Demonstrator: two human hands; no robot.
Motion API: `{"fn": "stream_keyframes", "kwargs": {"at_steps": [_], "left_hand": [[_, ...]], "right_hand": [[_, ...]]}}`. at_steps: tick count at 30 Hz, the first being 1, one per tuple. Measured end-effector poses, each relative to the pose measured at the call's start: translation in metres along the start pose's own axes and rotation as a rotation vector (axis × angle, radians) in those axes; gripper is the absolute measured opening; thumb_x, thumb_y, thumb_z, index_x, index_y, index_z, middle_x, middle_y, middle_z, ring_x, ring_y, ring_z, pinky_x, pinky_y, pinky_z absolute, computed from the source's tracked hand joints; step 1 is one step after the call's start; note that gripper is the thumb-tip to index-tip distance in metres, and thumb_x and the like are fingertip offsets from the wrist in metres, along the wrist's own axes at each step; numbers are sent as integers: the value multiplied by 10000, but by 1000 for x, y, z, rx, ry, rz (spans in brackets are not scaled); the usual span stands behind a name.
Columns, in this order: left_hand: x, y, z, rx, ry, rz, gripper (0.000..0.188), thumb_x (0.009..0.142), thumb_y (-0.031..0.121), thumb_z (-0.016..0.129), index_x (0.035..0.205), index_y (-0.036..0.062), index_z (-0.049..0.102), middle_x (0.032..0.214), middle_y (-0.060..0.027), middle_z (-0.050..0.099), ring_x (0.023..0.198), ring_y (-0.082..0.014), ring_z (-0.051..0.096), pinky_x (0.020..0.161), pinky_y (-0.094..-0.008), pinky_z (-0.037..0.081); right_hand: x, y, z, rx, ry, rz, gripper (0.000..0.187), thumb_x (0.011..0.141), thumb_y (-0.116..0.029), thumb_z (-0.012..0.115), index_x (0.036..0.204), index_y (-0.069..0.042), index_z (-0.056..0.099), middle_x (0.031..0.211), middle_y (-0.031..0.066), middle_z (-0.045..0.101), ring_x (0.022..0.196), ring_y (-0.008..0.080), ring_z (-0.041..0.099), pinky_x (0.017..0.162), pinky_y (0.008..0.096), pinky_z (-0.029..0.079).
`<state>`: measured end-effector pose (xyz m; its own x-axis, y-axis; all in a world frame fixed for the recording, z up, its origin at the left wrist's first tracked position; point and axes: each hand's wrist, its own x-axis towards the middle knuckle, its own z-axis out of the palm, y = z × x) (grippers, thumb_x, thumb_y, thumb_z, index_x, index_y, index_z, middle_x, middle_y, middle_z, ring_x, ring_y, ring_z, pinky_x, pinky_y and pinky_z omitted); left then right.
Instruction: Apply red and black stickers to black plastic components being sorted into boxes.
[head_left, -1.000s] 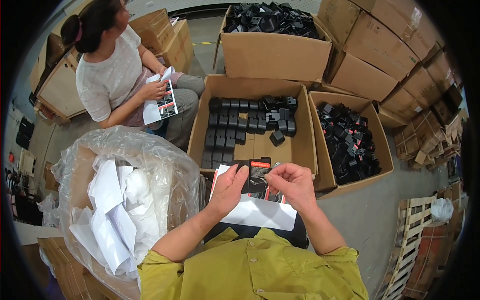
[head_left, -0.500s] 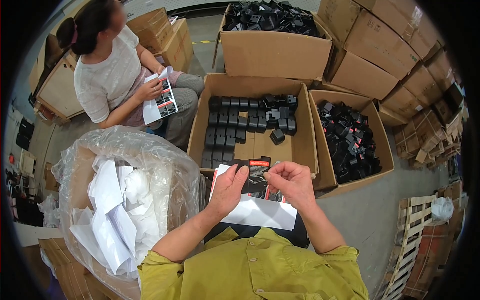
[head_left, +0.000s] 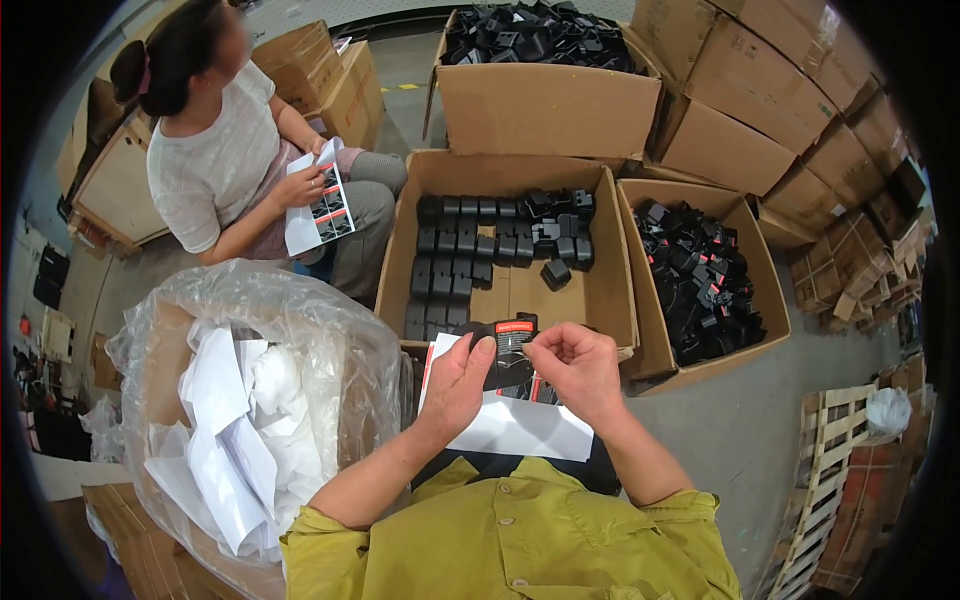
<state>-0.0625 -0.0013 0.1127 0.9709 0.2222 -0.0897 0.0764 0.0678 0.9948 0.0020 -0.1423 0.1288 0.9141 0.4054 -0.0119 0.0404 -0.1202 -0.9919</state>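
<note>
My left hand (head_left: pixel 455 385) grips a black plastic part (head_left: pixel 490 372) in front of me, its thumb lying over the part's near left side. On the face of that part is a black label (head_left: pixel 514 343) with a red band along its top. Thumb and forefinger of my right hand (head_left: pixel 580 370) are pinched together at the label's right edge; the other fingers curl inward. Under both hands, a white sheet of labels (head_left: pixel 530 432) rests on my lap, partly covered by the hands and the part.
Ahead, an open carton (head_left: pixel 625 270) holds rows of black parts. Loose black parts fill another carton (head_left: pixel 660 372) on the right and a third (head_left: pixel 545 110) behind. A plastic-lined box (head_left: pixel 365 400) of waste paper stands left. A seated person (head_left: pixel 215 140) holds a label sheet.
My right fingertips have shifted slightly left and down along the label's edge. My left hand keeps its grip on the black part. The view has tilted slightly.
</note>
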Motion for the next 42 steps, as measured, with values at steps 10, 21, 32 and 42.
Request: {"fn": "stream_keyframes", "kwargs": {"at_steps": [10, 21, 32, 42], "left_hand": [[0, -6, 4, -28, 56, 26, 310, 898, 254, 443, 971, -35, 527, 816, -29, 568, 743, -69, 478, 686, -210, 406], [-1, -1, 7, -123, 104, 11, 292, 891, 244, 466, 1000, -15, 546, 851, -13, 570, 762, -51, 486, 710, -199, 409], [8, -23, -2, -113, 171, -3, 396, 915, 328, 377, 890, -24, 557, 785, -16, 566, 722, -51, 463, 685, -208, 393], [8, 0, 7, 220, 176, 72, 333, 910, 267, 379, 787, -6, 524, 738, 0, 545, 656, -64, 439, 603, -234, 374]], "right_hand": [[4, 1, 4, -152, 49, -83, 109, 723, -66, 618, 696, 30, 573, 561, 53, 579, 481, 56, 505, 456, 202, 415], [7, 2, 6, -276, 1, -162, 111, 733, -57, 625, 699, 34, 572, 569, 32, 575, 496, 44, 514, 459, 189, 424], [15, 17, 5, -335, -16, -235, 181, 715, -141, 666, 710, 15, 573, 552, 56, 557, 449, 121, 518, 438, 240, 424], [14, 5, -6, -61, -250, 57, 477, 679, -257, 720, 1040, -8, 534, 837, 49, 585, 643, 85, 534, 568, 226, 451]]}}
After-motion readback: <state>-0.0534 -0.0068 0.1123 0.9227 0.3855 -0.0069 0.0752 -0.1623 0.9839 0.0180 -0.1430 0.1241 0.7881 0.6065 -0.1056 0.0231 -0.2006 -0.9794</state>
